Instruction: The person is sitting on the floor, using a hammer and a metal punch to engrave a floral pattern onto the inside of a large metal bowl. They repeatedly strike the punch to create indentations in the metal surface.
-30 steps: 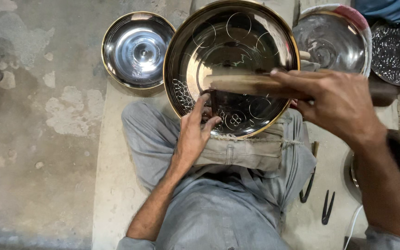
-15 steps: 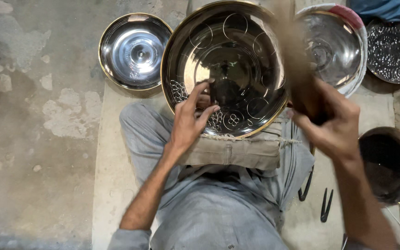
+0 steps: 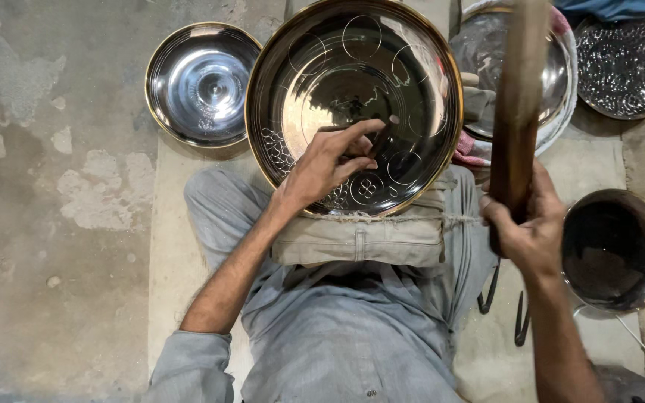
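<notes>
A large shiny metal bowl [image 3: 315,67] with a gold rim and engraved circles rests tilted on a grey cloth pad [image 3: 360,237] on my lap. My left hand [image 3: 326,166] lies inside the bowl near its lower rim, fingers pinched on a small punch tool that is mostly hidden. My right hand [image 3: 528,227] is raised to the right of the bowl, shut on a brown wooden mallet [image 3: 516,112] that points upward and is blurred.
A smaller steel bowl [image 3: 201,82] sits on the floor at upper left. More metal bowls lie at upper right [image 3: 554,75] and far right [image 3: 625,63]. A dark bowl [image 3: 617,250] is at my right. Black tongs [image 3: 520,321] lie on the mat.
My right hand swung the mallet from lying across the bowl up and out to the right, now held upright. My left hand shifted slightly inside the bowl.
</notes>
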